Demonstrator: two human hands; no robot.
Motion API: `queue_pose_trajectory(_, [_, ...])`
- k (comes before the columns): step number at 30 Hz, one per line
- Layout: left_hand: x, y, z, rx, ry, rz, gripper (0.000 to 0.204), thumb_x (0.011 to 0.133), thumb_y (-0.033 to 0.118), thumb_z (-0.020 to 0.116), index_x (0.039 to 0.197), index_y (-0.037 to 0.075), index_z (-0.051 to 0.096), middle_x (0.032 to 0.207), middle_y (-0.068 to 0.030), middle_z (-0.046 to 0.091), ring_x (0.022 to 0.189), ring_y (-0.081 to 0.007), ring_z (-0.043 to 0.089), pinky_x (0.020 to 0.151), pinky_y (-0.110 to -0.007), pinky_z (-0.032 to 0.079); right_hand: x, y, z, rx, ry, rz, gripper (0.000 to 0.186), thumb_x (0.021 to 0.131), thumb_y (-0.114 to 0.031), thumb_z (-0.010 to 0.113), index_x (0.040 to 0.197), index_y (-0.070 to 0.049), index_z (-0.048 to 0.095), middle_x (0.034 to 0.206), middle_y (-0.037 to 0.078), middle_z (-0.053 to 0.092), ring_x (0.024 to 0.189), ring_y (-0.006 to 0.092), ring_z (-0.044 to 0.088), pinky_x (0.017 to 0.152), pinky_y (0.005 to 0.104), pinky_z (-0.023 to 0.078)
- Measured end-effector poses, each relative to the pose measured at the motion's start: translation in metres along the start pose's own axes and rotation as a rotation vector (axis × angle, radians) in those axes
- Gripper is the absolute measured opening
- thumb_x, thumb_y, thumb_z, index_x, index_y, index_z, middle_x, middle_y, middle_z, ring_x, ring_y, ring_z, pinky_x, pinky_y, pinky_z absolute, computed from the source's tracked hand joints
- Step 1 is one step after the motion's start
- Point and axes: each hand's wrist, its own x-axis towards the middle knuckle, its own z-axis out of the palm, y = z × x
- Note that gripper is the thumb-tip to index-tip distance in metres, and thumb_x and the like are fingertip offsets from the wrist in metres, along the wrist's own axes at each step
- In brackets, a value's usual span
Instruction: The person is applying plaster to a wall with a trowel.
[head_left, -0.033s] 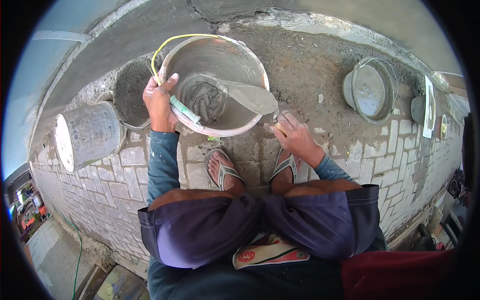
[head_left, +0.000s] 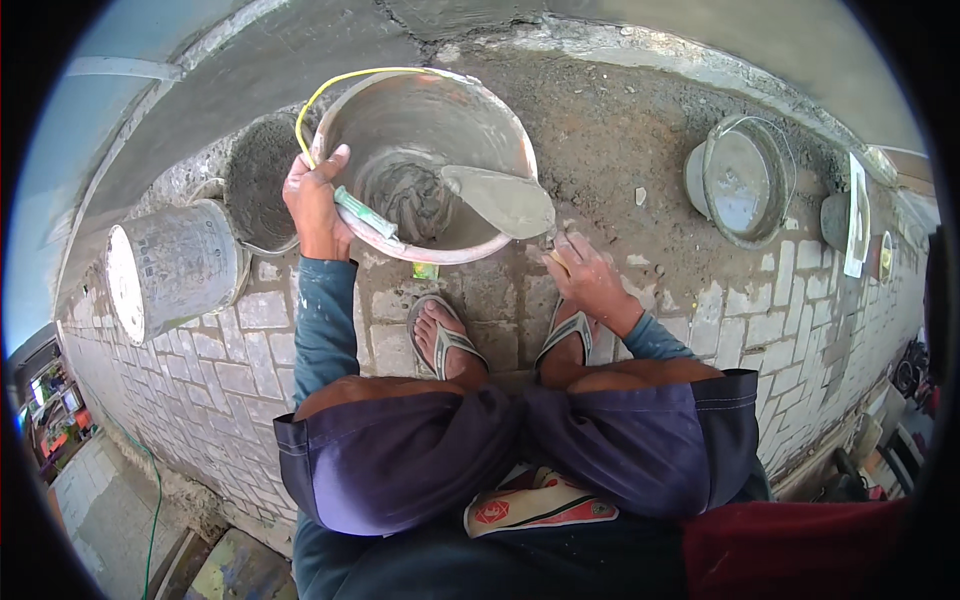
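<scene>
A large grey bucket [head_left: 500, 110] with a yellow wire handle stands tilted on the ground in front of my sandalled feet. Wet grey mortar [head_left: 410, 195] lies in its bottom. My left hand [head_left: 315, 200] is at the bucket's left rim, closed around a green-handled tool [head_left: 365, 215] that reaches down into the mortar. My right hand [head_left: 585, 275] rests at the bucket's near right side and grips the handle of a trowel. The trowel blade [head_left: 500, 200], coated in mortar, lies across the bucket's rim.
A grey bucket [head_left: 170, 265] lies on its side at the left, beside a pan of mortar [head_left: 260, 180]. Another metal bucket [head_left: 745, 180] stands at the right. Brick paving [head_left: 230, 370] runs under me, with rough mortar ground [head_left: 620, 130] beyond.
</scene>
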Motion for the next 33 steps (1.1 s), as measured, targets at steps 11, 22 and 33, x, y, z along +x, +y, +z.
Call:
queue_pose_trajectory(11, [0.024,-0.001,-0.014,-0.039,0.050,-0.036,0.014,0.083,-0.004,0.073,0.087,0.006,0.065,0.084,0.0031,0.061,0.075,-0.0077,0.051,0.072,-0.024,0.040,-0.063,0.014,-0.091,-0.043,-0.203,0.277,0.032,0.091,-0.017,0.070,0.117,0.000,0.061,0.096,0.017,0.063,0.080,0.0372,0.066,0.066,0.0419,0.055])
queue_pose_trajectory(22, [0.003,-0.012,0.000,-0.043,-0.034,0.009,0.015,0.084,-0.008,0.070,0.095,0.001,0.068,0.095,-0.0038,0.070,0.082,-0.0097,0.061,0.079,-0.025,0.049,0.048,0.017,-0.059,1.491,-0.691,0.897,0.039,0.107,-0.040,0.047,0.108,-0.002,0.058,0.074,0.003,0.056,0.050,0.0093,0.051,0.043,0.0252,0.043])
queue_pose_trajectory(33, [0.018,-0.001,-0.001,-0.025,-0.136,-0.055,0.014,0.082,-0.005,0.074,0.094,0.001,0.069,0.092,-0.0029,0.069,0.079,-0.0086,0.060,0.075,-0.025,0.049,0.010,0.052,-0.183,0.414,-0.801,0.551,0.030,0.099,-0.024,0.062,0.115,0.002,0.064,0.081,0.009,0.064,0.062,0.0221,0.061,0.058,0.0338,0.051])
